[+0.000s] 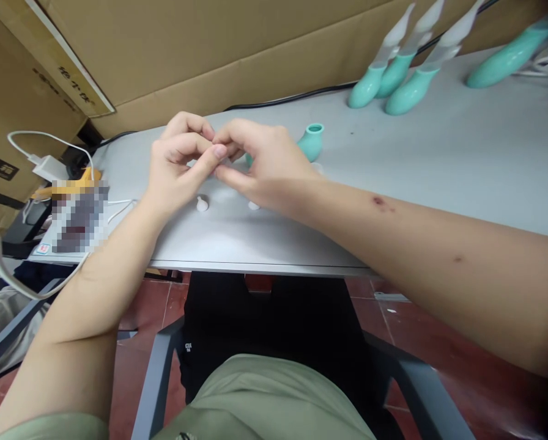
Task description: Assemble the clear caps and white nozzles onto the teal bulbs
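Observation:
My left hand (177,162) and my right hand (269,159) meet above the table, fingertips pinched together. Whatever is between them is mostly hidden; only a pale sliver shows. Behind my right hand stands a teal squeeze bulb (312,144) with its round mouth facing up. Another teal bit (249,160) peeks out between my right thumb and fingers. On the table below my hands lie a small white tip-shaped piece (202,203) and a second white piece (254,206), partly covered by my right hand. A pale round piece (318,167) shows beside my right wrist.
Several teal bulbs with clear tubes and white tips (411,85) stand or lie at the back right. Cardboard (255,55) walls the rear, with a black cable (296,96) along it. To the left are a white charger (51,168), a yellow object (79,183) and a blurred-out item (79,220).

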Motion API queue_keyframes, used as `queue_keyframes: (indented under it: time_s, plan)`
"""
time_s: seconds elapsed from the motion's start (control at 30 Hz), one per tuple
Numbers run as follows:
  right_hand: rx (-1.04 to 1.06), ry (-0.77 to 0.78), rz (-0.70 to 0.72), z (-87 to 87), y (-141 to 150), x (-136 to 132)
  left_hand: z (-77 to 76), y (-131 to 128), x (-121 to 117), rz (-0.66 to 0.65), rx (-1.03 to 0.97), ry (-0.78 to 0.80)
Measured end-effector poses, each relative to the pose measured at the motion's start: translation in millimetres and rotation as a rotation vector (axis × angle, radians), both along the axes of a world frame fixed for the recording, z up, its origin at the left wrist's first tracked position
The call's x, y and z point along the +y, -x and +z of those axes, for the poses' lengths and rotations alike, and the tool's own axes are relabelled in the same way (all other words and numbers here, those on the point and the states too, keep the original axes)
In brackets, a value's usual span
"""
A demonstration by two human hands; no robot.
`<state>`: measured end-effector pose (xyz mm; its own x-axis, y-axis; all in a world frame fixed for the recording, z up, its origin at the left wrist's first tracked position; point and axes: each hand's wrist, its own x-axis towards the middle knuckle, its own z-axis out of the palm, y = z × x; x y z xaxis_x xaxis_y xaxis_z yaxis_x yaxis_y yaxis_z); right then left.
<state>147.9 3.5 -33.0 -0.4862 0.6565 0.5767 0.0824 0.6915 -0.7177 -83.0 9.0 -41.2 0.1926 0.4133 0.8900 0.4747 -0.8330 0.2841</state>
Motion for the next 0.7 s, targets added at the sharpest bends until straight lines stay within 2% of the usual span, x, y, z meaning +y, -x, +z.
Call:
queue_keyframes:
  time_s: [0.13, 0.27, 0.33, 0.47, 0.57, 0.7]
  plan:
    - [0.12, 0.009, 0.04, -4.7, 3, 13, 4.2, 10, -6, 0.119, 0.074, 0.038]
    - [0.179, -0.012, -0.028, -4.9, -2, 21, 2.4, 34, 9, 0.135, -0.088, 0.065]
    - [0.2, -0.018, -0.055, -3.8, -5, 21, -0.3, 46, 18, 0.184, -0.079, 0.204]
    - [0.249, -0.026, -0.045, 0.2, -8, 15, -2.3, 53, 22, 0.31, 0.084, 0.578]
    - [0.27, 0.024, -0.032, 3.0, -7, 15, 0.7, 47, 16, 0.26, 0.214, 0.731]
    - [0.336, 0.136, 0.006, 5.4, -6, 18, 4.8, 33, 9, 0.191, 0.201, 0.746]
